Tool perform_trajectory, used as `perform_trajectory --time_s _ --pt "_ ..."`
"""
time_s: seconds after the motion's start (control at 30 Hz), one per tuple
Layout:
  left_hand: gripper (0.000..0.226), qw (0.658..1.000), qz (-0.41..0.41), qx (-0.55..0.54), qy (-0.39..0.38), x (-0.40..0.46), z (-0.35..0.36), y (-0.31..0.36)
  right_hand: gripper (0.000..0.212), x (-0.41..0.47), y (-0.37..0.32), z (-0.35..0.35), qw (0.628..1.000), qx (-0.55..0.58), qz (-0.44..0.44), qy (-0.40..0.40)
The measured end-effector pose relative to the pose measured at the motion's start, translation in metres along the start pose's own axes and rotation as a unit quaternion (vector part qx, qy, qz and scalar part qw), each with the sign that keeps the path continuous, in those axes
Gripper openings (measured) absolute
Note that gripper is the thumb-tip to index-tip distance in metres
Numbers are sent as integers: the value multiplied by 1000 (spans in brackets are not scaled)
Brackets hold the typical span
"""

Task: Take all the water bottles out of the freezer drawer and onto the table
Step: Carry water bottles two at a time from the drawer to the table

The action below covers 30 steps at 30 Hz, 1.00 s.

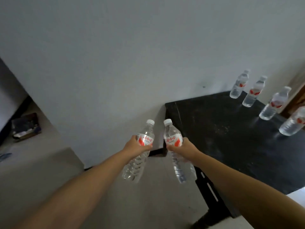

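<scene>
Both forearms extended forward from the bottom edge, bare.

Left hand [134,147]: fingers curled round the label band of 1 water bottle [139,152], clear plastic, white cap, red-and-white label. Held in the air, cap tipped up and slightly right, base pointing down toward the camera. Grip closed firmly on the bottle's middle.

Right hand [183,148]: fingers and thumb wrapped round the label band of a 2nd water bottle [175,149], same make. Also held in the air, cap tipped up and slightly left. The 2 caps near each other, not touching. Both bottles held over grey floor, just left of the table's near-left corner; neither resting on any surface.

Black table [222,138] to the right, dark speckled top, black frame below its front edge.

Far right of tabletop: 4 more bottles standing upright in a row along the right side — nearest [293,123] partly cut by the frame edge, next [274,103], next [255,91], farthest [239,84] at the back by the wall. All apart from one another.

Left side: dark opening with a blurred dark object [26,126] on a ledge; contents not identifiable. Freezer drawer not identifiable.

Behind: plain grey-white wall [132,47].
</scene>
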<state>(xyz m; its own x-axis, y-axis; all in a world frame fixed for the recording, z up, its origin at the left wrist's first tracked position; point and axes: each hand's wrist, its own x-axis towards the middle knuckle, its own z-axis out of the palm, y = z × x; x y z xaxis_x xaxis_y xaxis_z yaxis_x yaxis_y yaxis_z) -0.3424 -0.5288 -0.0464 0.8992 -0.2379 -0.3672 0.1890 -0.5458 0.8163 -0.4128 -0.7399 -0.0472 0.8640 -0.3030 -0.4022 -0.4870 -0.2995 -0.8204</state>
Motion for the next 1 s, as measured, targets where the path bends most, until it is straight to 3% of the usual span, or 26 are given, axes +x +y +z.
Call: perform_trajectory --time_s 0.27,0.47,0.73,1.0 --pt "72 997 4 5 -75 118 41 75 84 92 -4 -81 993 28 84 80" --pt "71 988 25 39 -145 205 64 114 84 155 -8 -104 980 42 137 141" --pt "74 967 95 104 -213 333 69 180 79 244 -43 -122 958 109 150 218" --pt "75 931 144 173 -288 403 104 240 74 277 -43 -136 928 176 126 305"
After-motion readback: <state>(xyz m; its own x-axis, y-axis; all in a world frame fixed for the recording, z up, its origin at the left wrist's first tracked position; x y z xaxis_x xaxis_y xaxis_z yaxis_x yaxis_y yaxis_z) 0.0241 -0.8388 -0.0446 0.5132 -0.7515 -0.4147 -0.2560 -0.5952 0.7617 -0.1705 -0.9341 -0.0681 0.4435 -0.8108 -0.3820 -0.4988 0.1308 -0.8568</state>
